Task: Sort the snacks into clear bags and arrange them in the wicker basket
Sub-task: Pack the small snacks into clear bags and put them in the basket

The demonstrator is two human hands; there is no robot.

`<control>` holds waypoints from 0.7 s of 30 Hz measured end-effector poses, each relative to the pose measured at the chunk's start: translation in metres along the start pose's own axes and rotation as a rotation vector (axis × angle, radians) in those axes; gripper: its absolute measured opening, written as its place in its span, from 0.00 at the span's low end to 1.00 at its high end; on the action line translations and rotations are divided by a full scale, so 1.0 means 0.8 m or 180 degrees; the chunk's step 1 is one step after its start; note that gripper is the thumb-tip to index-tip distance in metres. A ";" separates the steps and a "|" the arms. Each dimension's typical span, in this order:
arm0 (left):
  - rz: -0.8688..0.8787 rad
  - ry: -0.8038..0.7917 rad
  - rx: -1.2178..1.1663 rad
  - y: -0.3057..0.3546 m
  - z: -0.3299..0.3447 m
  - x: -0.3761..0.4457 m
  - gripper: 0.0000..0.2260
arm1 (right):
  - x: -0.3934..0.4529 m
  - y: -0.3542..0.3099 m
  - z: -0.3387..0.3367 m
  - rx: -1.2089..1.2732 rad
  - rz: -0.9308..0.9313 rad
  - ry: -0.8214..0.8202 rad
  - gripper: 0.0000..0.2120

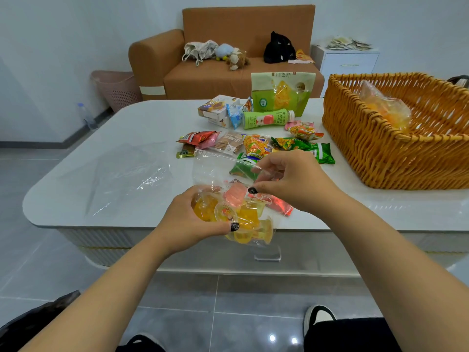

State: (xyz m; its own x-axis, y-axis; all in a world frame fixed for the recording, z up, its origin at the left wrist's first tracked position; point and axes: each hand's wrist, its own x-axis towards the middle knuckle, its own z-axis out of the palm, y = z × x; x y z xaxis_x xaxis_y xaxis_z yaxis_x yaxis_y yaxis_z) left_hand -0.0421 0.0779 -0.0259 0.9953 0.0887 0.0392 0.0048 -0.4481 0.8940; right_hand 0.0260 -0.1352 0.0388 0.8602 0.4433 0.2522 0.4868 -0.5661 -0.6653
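My left hand [193,222] grips the bottom of a clear bag [215,171] filled with several orange, yellow and pink jelly cups [243,217] at the table's front edge. My right hand [289,181] pinches the bag's upper edge, fingers curled over a jelly cup at its mouth. A red wrapper [280,205] lies under my right hand. Loose snack packets [256,146] are spread behind the bag. The wicker basket [375,153] stands at the right and holds one filled clear bag [385,107] of orange snacks.
A second, flat clear bag [127,174] lies on the white table [76,199] at the left. Boxes [218,107], a green bottle [266,119] and a green pouch [281,94] stand at the back. A brown sofa [210,74] is behind the table.
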 end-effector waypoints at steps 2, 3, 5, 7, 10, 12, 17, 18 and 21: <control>0.0010 -0.0002 -0.0020 0.000 0.000 0.000 0.38 | 0.002 0.003 0.003 -0.0033 -0.0032 0.0069 0.12; 0.0012 -0.0009 -0.0019 0.000 -0.001 -0.001 0.38 | 0.002 0.004 0.003 -0.0039 -0.0040 0.0085 0.12; 0.0002 -0.0023 -0.0004 0.001 -0.001 -0.002 0.38 | 0.003 0.006 0.005 -0.0048 -0.0057 0.0098 0.11; 0.0001 -0.0028 0.0017 0.001 -0.001 -0.002 0.37 | 0.003 0.007 0.008 -0.0070 -0.0073 0.0118 0.10; -0.0008 -0.0043 0.0018 -0.001 -0.001 -0.002 0.36 | 0.004 0.005 0.009 -0.0138 -0.0097 0.0124 0.07; -0.0015 -0.0052 0.0014 -0.001 -0.002 -0.003 0.39 | 0.003 0.002 0.009 -0.0188 -0.0143 0.0112 0.06; -0.0040 -0.0007 -0.0044 0.000 -0.005 -0.003 0.33 | 0.005 0.005 0.010 -0.0236 -0.0230 0.0063 0.10; -0.0051 -0.0007 -0.0058 -0.002 -0.005 -0.002 0.32 | 0.005 0.008 0.007 -0.0214 -0.0177 0.0003 0.12; -0.0121 0.0031 -0.0090 -0.004 -0.006 -0.002 0.32 | 0.004 0.018 -0.010 -0.0021 0.0136 -0.0089 0.16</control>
State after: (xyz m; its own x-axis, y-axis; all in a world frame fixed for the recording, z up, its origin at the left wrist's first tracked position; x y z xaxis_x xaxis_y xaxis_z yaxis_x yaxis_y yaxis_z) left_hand -0.0439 0.0838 -0.0269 0.9935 0.1139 0.0092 0.0396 -0.4191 0.9071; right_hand 0.0365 -0.1471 0.0356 0.8756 0.4379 0.2037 0.4507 -0.5894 -0.6704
